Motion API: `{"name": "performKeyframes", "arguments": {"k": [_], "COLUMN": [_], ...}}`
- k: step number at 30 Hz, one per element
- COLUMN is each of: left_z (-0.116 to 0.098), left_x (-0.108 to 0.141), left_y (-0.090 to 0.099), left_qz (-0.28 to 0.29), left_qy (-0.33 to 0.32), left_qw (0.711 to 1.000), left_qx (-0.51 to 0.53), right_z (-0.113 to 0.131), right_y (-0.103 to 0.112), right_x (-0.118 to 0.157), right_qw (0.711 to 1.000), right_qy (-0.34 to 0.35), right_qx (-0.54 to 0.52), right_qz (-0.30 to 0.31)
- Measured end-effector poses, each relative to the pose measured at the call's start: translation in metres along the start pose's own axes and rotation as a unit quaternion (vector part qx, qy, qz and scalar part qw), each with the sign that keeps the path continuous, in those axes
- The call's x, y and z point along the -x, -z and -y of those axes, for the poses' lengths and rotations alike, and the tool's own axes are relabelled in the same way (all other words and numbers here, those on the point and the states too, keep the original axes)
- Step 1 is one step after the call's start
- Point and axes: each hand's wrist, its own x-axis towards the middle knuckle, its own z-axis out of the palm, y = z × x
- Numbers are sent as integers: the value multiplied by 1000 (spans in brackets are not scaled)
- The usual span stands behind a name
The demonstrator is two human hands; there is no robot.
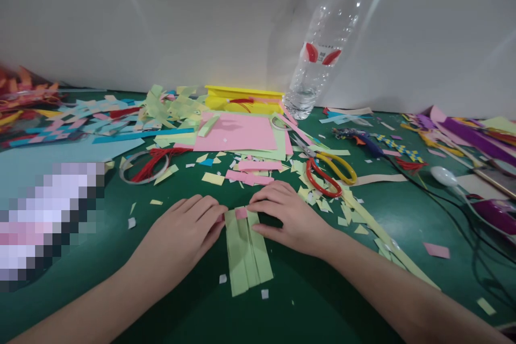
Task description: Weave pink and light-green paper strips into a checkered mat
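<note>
On the tabletop [173, 312], the left hand [185, 226] pinches a pink strip [241, 213], the half-open right hand [288, 217] touches green strips [241, 258] — apparently threading, next calling for gentle alignment.

Green strips [240, 260], pink strip [241, 213] apparently interwoven

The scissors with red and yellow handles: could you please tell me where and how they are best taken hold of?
Probably by the red loop and yellow loop of the scissors, reached from the near side with the right hand. The loops lie at the near end and give broad openings to grip, while the blades point away toward the pink sheet.
</note>
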Motion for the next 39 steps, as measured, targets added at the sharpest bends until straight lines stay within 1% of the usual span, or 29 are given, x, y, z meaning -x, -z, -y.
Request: {"name": "performKeyframes", "arguments": {"k": [5, 10, 13, 18, 26, 30, 33, 35, 39], "left_z": [1, 4, 5, 5, 6, 7, 6, 6, 7], "left_x": [-1, -2, -3, -2, -3, -2, -2, -2, -2], "left_y": [2, 4, 3, 1, 1, 1, 1, 0, -1], "left_qz": [-5, 15, 19, 4, 41, 41, 46, 49, 51], "left_qy": [18, 32, 38, 54, 70, 69, 69, 73, 94], "left_qw": [999, 997, 996, 995, 991, 991, 990, 989, 985], "left_qx": [29, 70, 76, 88, 109, 110, 113, 117, 133], "right_z": [1, 6, 10, 15, 13, 11, 14, 18, 22], "right_y": [2, -1, -6, -9, -7, -6, -5, -5, -7], "right_x": [-1, -2, -3, -6, -6, -4, -4, -5, -5], "right_qw": [1000, 999, 999, 999, 997, 997, 998, 998, 996], "right_qy": [-6, -9, -9, -18, -31, -28, -15, 7, 77], "right_qx": [-13, -26, -36, -45, -65, -70, -66, -58, -15], "right_qz": [-2, -17, -9, 10, 20, 10, -3, 1, 53]}}
